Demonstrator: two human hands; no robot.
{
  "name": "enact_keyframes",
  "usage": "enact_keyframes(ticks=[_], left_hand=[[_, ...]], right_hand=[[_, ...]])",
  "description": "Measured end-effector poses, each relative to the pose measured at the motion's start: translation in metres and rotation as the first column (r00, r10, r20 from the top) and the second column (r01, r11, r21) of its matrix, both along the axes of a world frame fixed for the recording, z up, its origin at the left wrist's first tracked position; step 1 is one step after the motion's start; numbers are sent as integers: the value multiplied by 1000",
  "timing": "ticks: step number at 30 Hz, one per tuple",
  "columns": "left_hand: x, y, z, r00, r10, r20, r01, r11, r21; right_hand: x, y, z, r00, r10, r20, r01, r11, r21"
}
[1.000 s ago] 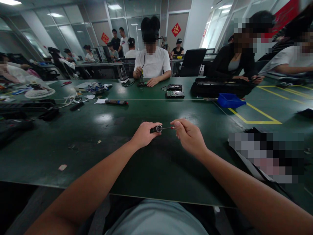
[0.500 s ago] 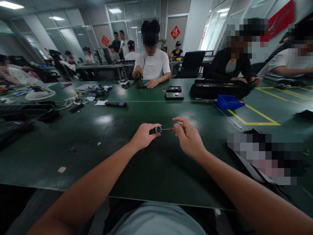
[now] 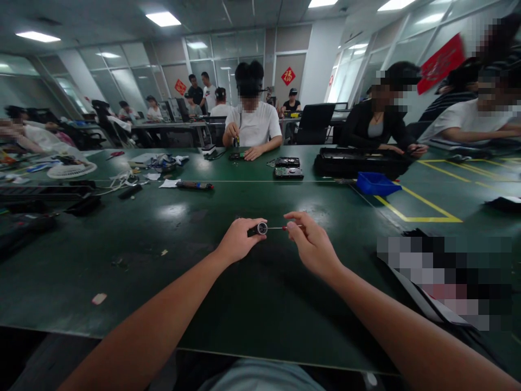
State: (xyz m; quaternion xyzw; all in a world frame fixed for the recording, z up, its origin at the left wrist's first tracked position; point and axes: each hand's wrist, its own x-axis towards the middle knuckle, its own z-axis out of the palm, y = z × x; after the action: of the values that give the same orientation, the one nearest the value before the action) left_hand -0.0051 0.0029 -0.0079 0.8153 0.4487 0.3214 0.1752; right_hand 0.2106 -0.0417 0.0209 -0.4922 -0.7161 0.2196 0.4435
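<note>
Above the green table (image 3: 228,304), my left hand (image 3: 236,239) is closed around a small black cylindrical part (image 3: 262,228) with a pale round rim facing me. My right hand (image 3: 312,239) grips a screwdriver (image 3: 284,228) by its red handle, mostly covered by the fingers. Its thin metal shaft lies level and points left, and the tip meets the right side of the cylindrical part. Whether the tip sits in a screw is too small to make out.
A grey cylindrical tool (image 3: 195,185) lies ahead on the left. Beyond my hands are circuit-board units (image 3: 288,172), a blue bin (image 3: 376,184) and a long black housing (image 3: 362,161). A white fan grille (image 3: 72,169) sits far left. Co-workers sit across the table.
The view has tilted up, so everything sits lower in the picture. Both hands keep the same hold, with the screwdriver still against the cylindrical part.
</note>
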Motion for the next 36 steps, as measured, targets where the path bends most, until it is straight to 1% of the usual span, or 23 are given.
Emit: enact_keyframes(ticks=[4, 6, 8, 10, 15, 19, 21, 22, 24, 25, 26, 27, 28, 30, 32, 34, 36], left_hand=[[1, -1, 1, 1000, 2, 8, -2, 1000, -7], [2, -2, 3, 1000, 11, 6, -10, 1000, -10], [3, -2, 4, 1000, 17, 0, -17, 1000, -15], [3, -3, 5, 1000, 22, -12, -22, 999, -24], [4, -2, 3, 999, 28, -35, -28, 1000, -5], [4, -2, 3, 999, 29, -27, -29, 999, 23], [4, -3, 5, 1000, 4, -14, -3, 1000, 23], [4, -3, 6, 1000, -12, -6, 12, 1000, 20], [4, -3, 8, 999, -39, 11, 39, 999, 12], [4, -3, 8, 999, -45, 20, 45, 999, 10], [4, -3, 8, 998, -48, 28, 47, 999, 10], [5, -2, 8, 998, -48, 34, 48, 999, 15], [5, -2, 7, 998, -46, 36, 45, 999, 23], [4, 0, 5, 999, -30, 30, 29, 999, 38], [3, 1, 3, 1000, -17, 20, 16, 999, 40], [1, 1, 1, 1000, -17, 19, 16, 999, 40], [0, 1, 1, 1000, -25, 20, 24, 999, 45]], right_hand=[[-1, 1, -2, 999, -26, 20, 26, 1000, 7], [-1, 3, -4, 999, -48, -26, 48, 999, 15], [-2, 4, -6, 992, -64, -111, 67, 997, 25], [-2, 6, -8, 983, -60, -175, 65, 998, 19], [-4, 5, -7, 976, -41, -212, 44, 999, 9], [-8, 4, -7, 963, -63, -261, 63, 998, -11], [-8, 9, -10, 930, -82, -357, 66, 996, -56], [-7, 12, -12, 895, -82, -438, 43, 994, -98], [-4, 20, -14, 784, -109, -611, -10, 982, -189], [-3, 24, -15, 735, -127, -666, -53, 969, -243], [-1, 27, -16, 710, -134, -691, -114, 947, -300], [0, 29, -15, 708, -126, -695, -174, 922, -345], [1, 30, -15, 705, -125, -698, -198, 910, -363], [2, 30, -14, 696, -126, -707, -168, 929, -331], [1, 27, -14, 699, -121, -704, -100, 959, -264], [0, 24, -15, 745, -106, -658, -38, 979, -200], [0, 21, -16, 816, -88, -571, 8, 990, -141]])
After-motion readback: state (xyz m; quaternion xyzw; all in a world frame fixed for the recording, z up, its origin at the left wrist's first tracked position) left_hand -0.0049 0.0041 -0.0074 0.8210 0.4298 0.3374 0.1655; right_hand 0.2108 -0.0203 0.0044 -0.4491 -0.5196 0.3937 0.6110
